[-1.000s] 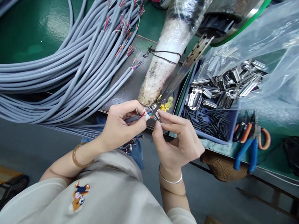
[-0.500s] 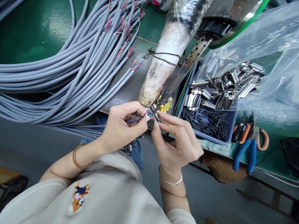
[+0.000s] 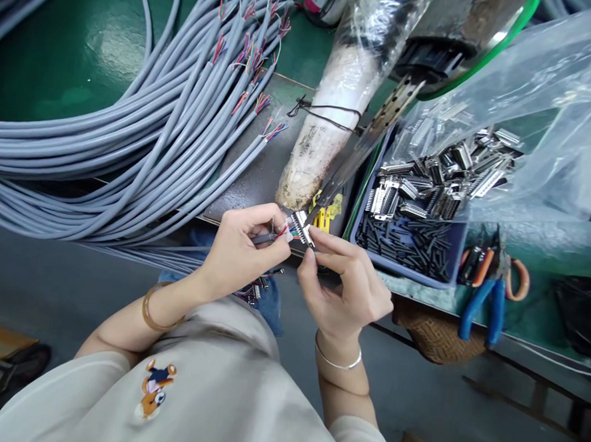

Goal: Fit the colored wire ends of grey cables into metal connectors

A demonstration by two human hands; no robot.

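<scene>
My left hand (image 3: 241,248) pinches the stripped end of a grey cable (image 3: 261,239), where thin coloured wires fan out. Those wires reach the pin side of a metal D-sub connector (image 3: 302,228). Thumb and fingers of my right hand (image 3: 345,277) are closed on the connector's lower right end. Just above it comes down the dark tip of a soldering iron (image 3: 376,129); whether it touches the connector I cannot tell. A plastic-wrapped white tube (image 3: 315,135), tied with dark wire, ends close over my fingers.
Grey cables (image 3: 144,145) with stripped ends cover the left of the bench. To the right stands a blue bin (image 3: 456,257) of metal connectors (image 3: 449,170) and black sleeves (image 3: 409,244). Pliers (image 3: 485,306) lie beyond it. Wired connectors (image 3: 256,288) rest on my lap.
The connector shows more of its metal face and sits slightly clearer of the iron. My right hand has shifted a little left and down. The left keeps its pinch.
</scene>
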